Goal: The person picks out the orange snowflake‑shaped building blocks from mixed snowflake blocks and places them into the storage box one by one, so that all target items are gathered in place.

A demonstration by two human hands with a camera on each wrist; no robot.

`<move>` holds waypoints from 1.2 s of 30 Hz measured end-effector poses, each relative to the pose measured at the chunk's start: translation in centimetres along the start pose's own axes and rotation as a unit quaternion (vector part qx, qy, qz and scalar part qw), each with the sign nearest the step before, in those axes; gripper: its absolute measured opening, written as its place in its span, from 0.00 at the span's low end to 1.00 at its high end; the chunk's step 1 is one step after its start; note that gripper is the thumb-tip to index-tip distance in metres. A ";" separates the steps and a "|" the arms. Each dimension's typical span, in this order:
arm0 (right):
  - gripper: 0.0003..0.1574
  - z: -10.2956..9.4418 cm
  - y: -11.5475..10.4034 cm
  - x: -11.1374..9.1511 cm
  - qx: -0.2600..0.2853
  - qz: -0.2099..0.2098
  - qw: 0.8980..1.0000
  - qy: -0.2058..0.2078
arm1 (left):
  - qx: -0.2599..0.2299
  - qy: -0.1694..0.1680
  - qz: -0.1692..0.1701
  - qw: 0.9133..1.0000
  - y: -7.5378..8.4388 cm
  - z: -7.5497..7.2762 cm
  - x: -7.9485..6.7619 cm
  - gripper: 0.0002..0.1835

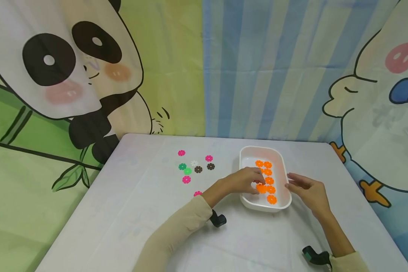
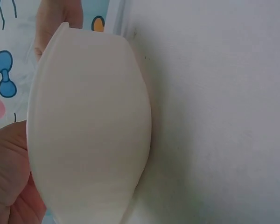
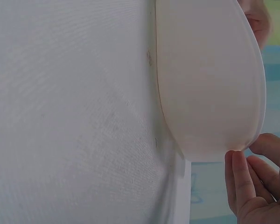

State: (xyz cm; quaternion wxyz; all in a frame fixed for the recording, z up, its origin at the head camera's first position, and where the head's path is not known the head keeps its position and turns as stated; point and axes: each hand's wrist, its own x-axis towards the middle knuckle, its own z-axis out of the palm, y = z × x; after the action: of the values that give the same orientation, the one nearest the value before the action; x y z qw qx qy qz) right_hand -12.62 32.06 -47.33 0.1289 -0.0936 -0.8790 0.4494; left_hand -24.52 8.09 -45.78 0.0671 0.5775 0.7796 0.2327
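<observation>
A white plastic tray (image 1: 266,207) holds several orange flower-shaped pieces (image 1: 271,199), most set in two rows. My left hand (image 1: 246,179) reaches over its left side. Thumb and bent fingers come together at one orange flower piece (image 1: 261,188) and pinch it low inside the tray; part of the left row is hidden behind this hand. On the opposite side, my right hand (image 1: 311,194) touches the tray's outer edge with fairly straight fingers. In the right wrist view, the fingertips (image 3: 238,156) rest against the tray wall (image 3: 207,93) just under the rim.
Left of the tray lie loose flower pieces: several pink ones (image 1: 186,179), two dark brown ones (image 1: 198,169), green ones (image 1: 182,166) and a white one (image 1: 194,163). The table (image 1: 122,211) has a pale cloth. Behind it hangs a printed curtain (image 1: 251,75).
</observation>
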 end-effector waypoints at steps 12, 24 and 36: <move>0.37 0.0 -0.1 -0.1 -0.005 0.013 1.000 -0.004 | 0.070 -0.084 -0.017 0.994 0.5 0.9 1.7 0.13; 0.35 0.0 -0.1 -0.1 0.004 0.003 1.000 -0.001 | 0.121 -0.144 -0.042 0.981 0.6 1.4 2.7 0.11; 0.37 -0.1 -0.1 0.0 -0.005 0.008 1.000 -0.004 | 0.083 -0.107 -0.028 0.990 0.3 1.0 2.3 0.14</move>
State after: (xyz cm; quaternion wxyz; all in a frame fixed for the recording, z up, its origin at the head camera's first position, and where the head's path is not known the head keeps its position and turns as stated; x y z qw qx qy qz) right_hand -12.59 32.05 -47.23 0.1212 -0.0991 -0.8809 0.4466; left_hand -24.63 10.58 -46.18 0.1089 0.5808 0.8002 0.1021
